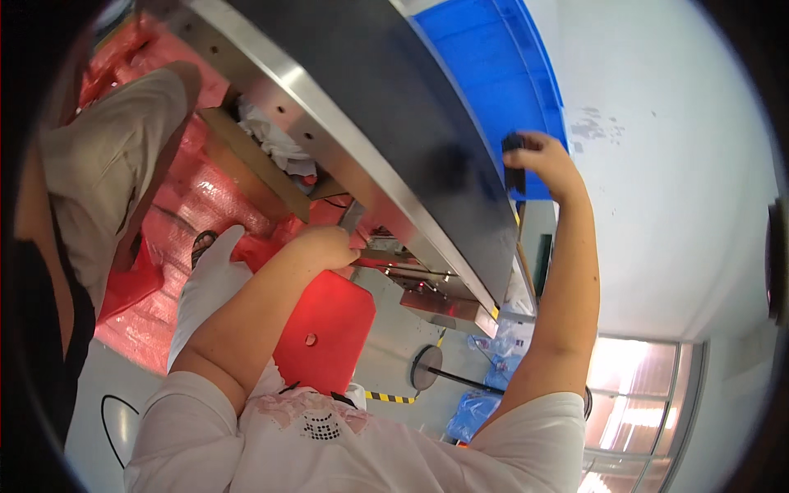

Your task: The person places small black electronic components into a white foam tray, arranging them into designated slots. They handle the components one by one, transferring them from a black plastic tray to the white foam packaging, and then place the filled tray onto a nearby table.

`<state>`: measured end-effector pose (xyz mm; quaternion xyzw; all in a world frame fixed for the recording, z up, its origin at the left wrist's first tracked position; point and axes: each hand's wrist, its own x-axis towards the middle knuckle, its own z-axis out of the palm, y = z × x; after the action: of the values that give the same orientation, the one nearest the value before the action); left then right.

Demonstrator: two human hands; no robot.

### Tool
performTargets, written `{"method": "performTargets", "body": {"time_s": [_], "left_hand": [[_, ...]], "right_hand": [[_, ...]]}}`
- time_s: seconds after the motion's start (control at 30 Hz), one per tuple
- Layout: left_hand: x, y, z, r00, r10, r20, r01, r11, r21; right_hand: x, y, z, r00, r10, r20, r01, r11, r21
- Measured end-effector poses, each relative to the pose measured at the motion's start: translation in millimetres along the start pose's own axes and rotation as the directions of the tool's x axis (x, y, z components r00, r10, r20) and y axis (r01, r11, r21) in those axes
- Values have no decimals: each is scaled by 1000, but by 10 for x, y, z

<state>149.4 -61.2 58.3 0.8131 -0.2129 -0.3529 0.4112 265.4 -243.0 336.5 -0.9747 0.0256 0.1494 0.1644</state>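
My right hand (546,164) is closed round a small black block-shaped piece (514,163), thumb and fingers on its side. It is held at the edge of a blue plastic bin (485,66), by the far side of the dark tabletop (353,74). What the piece is exactly, I cannot make out. My left hand (329,246) hangs low beside the table's metal edge, just above a red stool seat (325,329). Its back faces up and its fingers are mostly hidden, so whether it grips anything does not show.
Under the table's metal edge (288,78) stands an open cardboard box (246,164) with white wrapping inside. Red bubble wrap (197,205) covers the area at left, where another person's leg (115,156) shows. A round-based black stand (426,367) and blue bags (472,415) lie beyond.
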Motion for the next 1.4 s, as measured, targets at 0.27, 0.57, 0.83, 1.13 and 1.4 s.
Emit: {"method": "performTargets", "body": {"time_s": [0.27, 0.57, 0.83, 1.13, 1.4], "left_hand": [[113, 99, 248, 1000, -19, 12, 18, 996, 92], [309, 50, 528, 980, -178, 93, 134, 924, 359], [414, -306, 822, 976, 156, -149, -122, 969, 217], [456, -309, 714, 1000, 2, -18, 4, 943, 334], [335, -353, 618, 997, -11, -79, 32, 965, 261]], "right_hand": [[-1030, 1973, -681, 829, 547, -114, -549, 836, 17], [-639, 3493, -486, 715, 517, -470, -567, 822, 41], [-156, 3839, -355, 726, 520, -449, -491, 850, 190], [-753, 3794, 78, 551, 191, -812, -108, 982, 158], [-2885, 2237, 1417, 434, 15, -901, -227, 970, -93]]}}
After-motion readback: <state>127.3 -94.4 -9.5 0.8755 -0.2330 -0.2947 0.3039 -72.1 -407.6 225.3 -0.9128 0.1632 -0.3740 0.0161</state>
